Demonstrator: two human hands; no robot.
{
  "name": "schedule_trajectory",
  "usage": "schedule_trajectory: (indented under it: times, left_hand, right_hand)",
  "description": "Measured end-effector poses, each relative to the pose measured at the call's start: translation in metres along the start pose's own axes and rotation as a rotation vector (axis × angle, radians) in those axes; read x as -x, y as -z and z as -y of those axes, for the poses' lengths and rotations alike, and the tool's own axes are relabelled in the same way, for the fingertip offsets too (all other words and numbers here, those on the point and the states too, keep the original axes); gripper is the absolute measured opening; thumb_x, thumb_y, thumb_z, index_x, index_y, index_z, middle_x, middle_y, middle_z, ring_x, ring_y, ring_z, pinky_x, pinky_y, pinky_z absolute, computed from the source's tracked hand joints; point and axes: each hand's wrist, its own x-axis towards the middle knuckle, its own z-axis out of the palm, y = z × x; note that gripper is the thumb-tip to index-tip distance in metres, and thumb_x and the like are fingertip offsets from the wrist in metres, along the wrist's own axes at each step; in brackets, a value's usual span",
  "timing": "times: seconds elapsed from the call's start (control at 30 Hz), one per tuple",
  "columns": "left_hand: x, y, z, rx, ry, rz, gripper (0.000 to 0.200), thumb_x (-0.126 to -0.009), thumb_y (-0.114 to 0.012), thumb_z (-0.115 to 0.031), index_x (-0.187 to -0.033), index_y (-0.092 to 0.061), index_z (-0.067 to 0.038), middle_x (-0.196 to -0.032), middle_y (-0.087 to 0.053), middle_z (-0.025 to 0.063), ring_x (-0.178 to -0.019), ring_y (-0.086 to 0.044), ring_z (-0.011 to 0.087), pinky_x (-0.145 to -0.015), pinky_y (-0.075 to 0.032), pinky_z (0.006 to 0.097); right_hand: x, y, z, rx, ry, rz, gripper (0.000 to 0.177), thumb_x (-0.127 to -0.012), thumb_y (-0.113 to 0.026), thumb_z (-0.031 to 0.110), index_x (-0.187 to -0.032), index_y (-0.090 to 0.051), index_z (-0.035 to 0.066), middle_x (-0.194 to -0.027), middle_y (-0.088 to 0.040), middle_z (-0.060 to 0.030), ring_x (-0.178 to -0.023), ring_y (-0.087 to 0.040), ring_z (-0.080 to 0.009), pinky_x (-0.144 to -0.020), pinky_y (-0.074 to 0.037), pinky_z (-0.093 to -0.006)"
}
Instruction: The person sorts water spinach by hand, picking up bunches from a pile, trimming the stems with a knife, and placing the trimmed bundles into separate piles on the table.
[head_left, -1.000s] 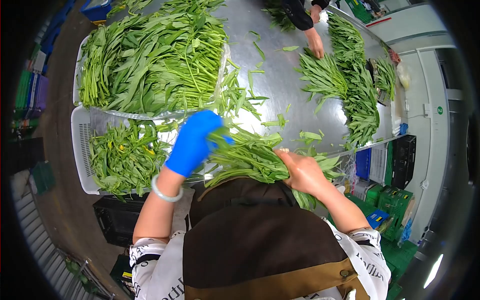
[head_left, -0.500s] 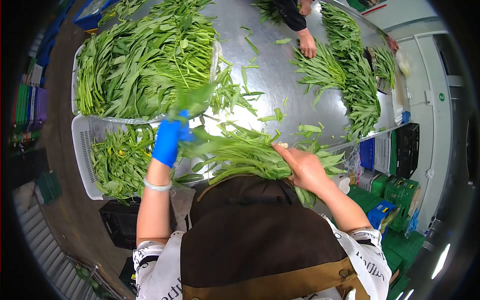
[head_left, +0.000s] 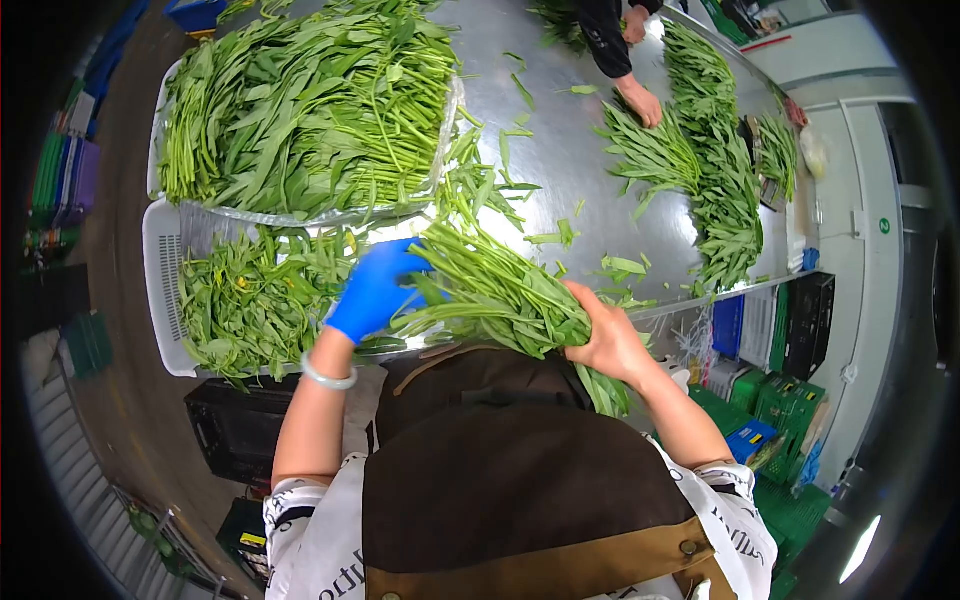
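Observation:
My right hand (head_left: 605, 335) is closed around the leafy part of a bunch of water spinach (head_left: 500, 290), held in front of my apron. The cut stems of the bunch point up and to the left. My left hand (head_left: 378, 290), in a blue glove, is at the left side of the bunch by the stems. Its fingers are apart, slightly blurred and partly behind the greens. Left of that hand, a white basket (head_left: 163, 265) holds loose leaves (head_left: 260, 300). Behind it, a second white tub (head_left: 157, 130) is heaped with water spinach (head_left: 310, 110).
A co-worker's hand (head_left: 640, 102) touches greens across the metal table (head_left: 570, 130). Laid-out water spinach (head_left: 725, 190) lines the table's right side. Scattered leaves lie mid-table. Green crates (head_left: 790, 410) stand at right, a black crate (head_left: 235, 425) below the basket.
My left hand, earlier blurred with leaves by it, has come down and right to the bunch. The bunch's stems have tilted upward in my right hand. The view has shifted slightly.

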Motion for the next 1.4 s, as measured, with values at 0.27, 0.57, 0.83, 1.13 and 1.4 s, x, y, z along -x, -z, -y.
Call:
schedule_trajectory:
  times: [0.27, 0.57, 0.83, 1.13, 1.4]
  left_hand:
    - [0.006, -0.050, 0.002, 0.429, 0.178, 0.048, 0.023, -0.083, -0.065, -0.014, -0.102, -0.064, -0.001, -0.096, -0.064, 0.0097, -0.084, -0.061, 0.0192, -0.077, -0.049, 0.0324]
    - [0.002, 0.025, 0.045, 0.743, 0.528, -0.399, 0.042, -0.087, -0.058, -0.021, -0.124, -0.052, -0.002, -0.114, -0.060, 0.0094, -0.096, -0.060, 0.0167, -0.089, -0.048, 0.0322]
    - [-0.017, -0.024, 0.025, 1.155, 0.630, -0.070, 0.041, -0.080, -0.067, -0.008, -0.119, -0.057, 0.000, -0.114, -0.061, 0.0075, -0.094, -0.058, 0.0119, -0.084, -0.046, 0.0258]
    - [-0.024, 0.008, 0.013, 0.823, 0.508, -0.216, 0.030, -0.082, -0.068, -0.008, -0.111, -0.062, -0.002, -0.102, -0.065, 0.0058, -0.088, -0.061, 0.0118, -0.078, -0.050, 0.0254]
    - [-0.041, -0.047, -0.022, 0.747, 0.440, 0.101, 0.032, -0.078, -0.075, -0.022, -0.100, -0.064, -0.002, -0.085, -0.063, 0.0049, -0.071, -0.055, 0.0112, -0.071, -0.046, 0.0264]
  right_hand:
    - [-0.002, -0.005, -0.008, -0.146, -0.047, -0.011, 0.081, -0.063, -0.074, 0.006, -0.136, -0.041, 0.010, -0.106, -0.064, -0.0197, -0.101, -0.062, -0.0320, -0.089, -0.047, -0.0365]
    - [-0.002, 0.010, -0.036, -0.609, -0.093, 0.180, 0.083, -0.063, -0.074, -0.004, -0.138, -0.039, 0.000, -0.125, -0.055, -0.0058, -0.114, -0.049, -0.0154, -0.100, -0.037, -0.0302]
    - [-0.012, 0.004, -0.034, -0.826, -0.178, 0.330, 0.083, -0.062, -0.070, -0.007, -0.139, -0.038, 0.001, -0.133, -0.051, -0.0086, -0.122, -0.047, -0.0194, -0.105, -0.034, -0.0325]
    - [0.007, 0.008, -0.048, -1.201, -0.283, 0.249, 0.080, -0.062, -0.069, 0.006, -0.136, -0.038, -0.004, -0.127, -0.054, -0.0151, -0.114, -0.054, -0.0248, -0.101, -0.038, -0.0358]
    - [0.008, 0.004, -0.051, -1.247, -0.211, 0.344, 0.085, -0.061, -0.071, 0.007, -0.139, -0.036, -0.002, -0.132, -0.050, -0.0156, -0.120, -0.050, -0.0269, -0.104, -0.036, -0.0379]
